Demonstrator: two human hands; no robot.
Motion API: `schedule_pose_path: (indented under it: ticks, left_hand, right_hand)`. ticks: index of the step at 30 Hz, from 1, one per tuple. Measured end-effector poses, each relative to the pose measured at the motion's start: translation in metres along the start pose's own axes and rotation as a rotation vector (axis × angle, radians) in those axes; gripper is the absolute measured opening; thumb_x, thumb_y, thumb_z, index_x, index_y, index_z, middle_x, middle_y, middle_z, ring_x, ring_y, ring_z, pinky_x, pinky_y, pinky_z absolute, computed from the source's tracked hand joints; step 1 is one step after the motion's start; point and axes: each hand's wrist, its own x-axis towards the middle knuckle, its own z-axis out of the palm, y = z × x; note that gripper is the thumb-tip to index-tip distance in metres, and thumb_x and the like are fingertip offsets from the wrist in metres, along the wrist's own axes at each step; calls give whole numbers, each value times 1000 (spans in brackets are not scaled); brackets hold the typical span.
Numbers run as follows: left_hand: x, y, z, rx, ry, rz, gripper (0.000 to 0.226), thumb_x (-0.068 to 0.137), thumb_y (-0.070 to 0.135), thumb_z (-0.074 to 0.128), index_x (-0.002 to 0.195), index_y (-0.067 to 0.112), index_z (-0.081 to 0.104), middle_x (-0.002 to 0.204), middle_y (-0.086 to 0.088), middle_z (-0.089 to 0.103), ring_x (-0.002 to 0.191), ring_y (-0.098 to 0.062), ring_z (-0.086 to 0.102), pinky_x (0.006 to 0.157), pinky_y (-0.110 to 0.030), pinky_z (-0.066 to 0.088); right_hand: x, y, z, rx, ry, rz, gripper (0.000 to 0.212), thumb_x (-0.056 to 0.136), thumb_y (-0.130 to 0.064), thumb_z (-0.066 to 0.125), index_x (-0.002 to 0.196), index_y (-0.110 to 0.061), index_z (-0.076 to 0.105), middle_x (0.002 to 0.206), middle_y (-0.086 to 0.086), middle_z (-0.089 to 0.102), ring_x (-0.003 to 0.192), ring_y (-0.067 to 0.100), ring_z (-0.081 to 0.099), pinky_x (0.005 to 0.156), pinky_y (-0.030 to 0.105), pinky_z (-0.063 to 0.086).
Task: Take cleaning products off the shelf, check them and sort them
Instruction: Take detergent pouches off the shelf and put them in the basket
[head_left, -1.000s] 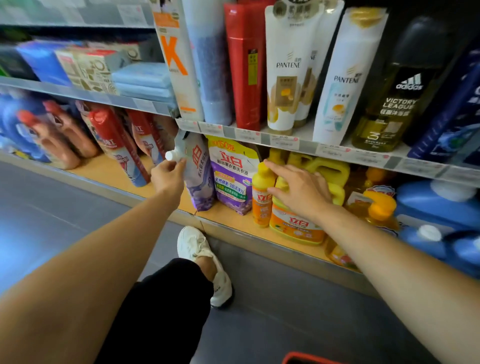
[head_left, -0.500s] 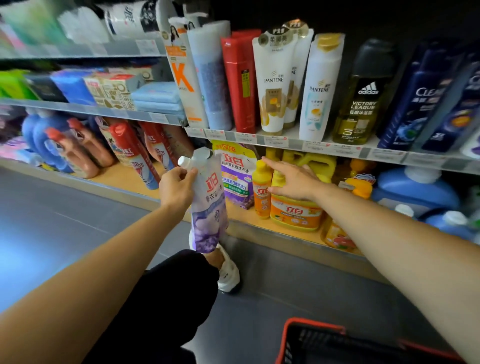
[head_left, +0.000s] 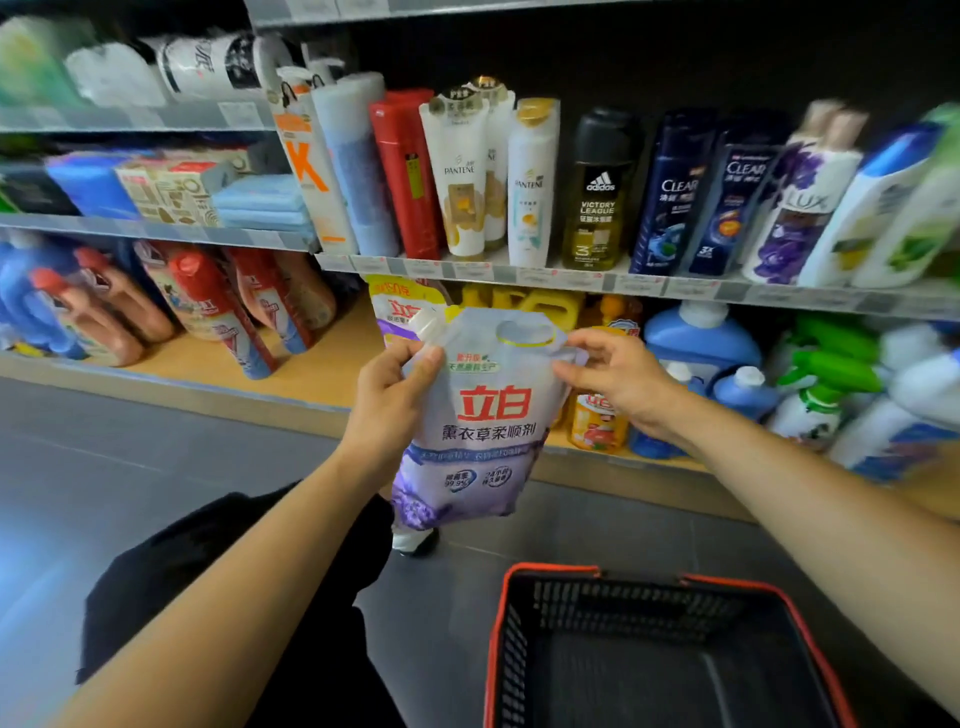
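Note:
A lilac refill pouch (head_left: 483, 421) with red characters and a white spout at its top left hangs upright in front of the bottom shelf (head_left: 311, 374). My left hand (head_left: 387, 402) grips its upper left edge just below the spout. My right hand (head_left: 618, 379) pinches its upper right corner beside the cut-out handle. A second pouch of the same brand (head_left: 400, 312) stands on the shelf behind it, partly hidden.
A red-rimmed black basket (head_left: 649, 649) sits on the grey floor below the pouch. Yellow jugs (head_left: 535, 301), blue and white bottles (head_left: 701, 338) fill the shelf at right, red-capped bottles (head_left: 208, 296) at left. Shampoo bottles (head_left: 597, 192) line the shelf above. My knee and shoe are beneath the pouch.
My left hand pulled the pouch off the shelf and turned its front toward me. My right hand left the yellow jug and took the pouch's upper right corner. The basket came into view.

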Motion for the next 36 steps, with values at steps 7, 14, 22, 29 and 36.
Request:
schedule_pose_path:
  ticks: [7,14,22,29,36]
  left_hand:
    - [-11,12,66,-164,-167,-216,28,103,24,57,104,1,73,103,-18,77,93,-31,75,81,-39,62]
    - [-14,10,103,-147,-337,-221,32,103,25,56,116,-2,68,112,-15,76,102,-30,74,85,-37,61]
    - [-47,-3,155,101,-455,59,18,97,23,66,82,14,68,82,0,72,77,-11,65,68,-28,51]
    - [-58,5,171,229,-554,288,19,94,31,64,84,15,65,79,-4,63,74,-10,53,64,-37,43]
    - [-65,20,173,203,-665,213,26,87,26,74,109,13,69,100,-13,71,88,-21,65,78,-49,57]
  right_hand:
    - [-72,-15,-55,93,97,172,24,93,-8,64,113,3,69,106,13,73,100,22,68,93,36,56]
    - [-115,-14,-91,264,70,231,16,81,-23,67,82,-12,79,88,4,78,80,14,74,66,27,60]
    - [-150,-17,-130,-346,304,1,41,81,-8,81,118,-19,65,114,1,68,97,5,62,83,12,47]
    - [-157,-27,-109,-593,146,-84,37,86,-29,78,119,-15,71,107,0,74,102,6,64,86,28,50]
    - [-164,-28,-113,-414,116,-138,18,89,-15,74,74,-4,72,57,2,56,62,-1,44,56,17,32]
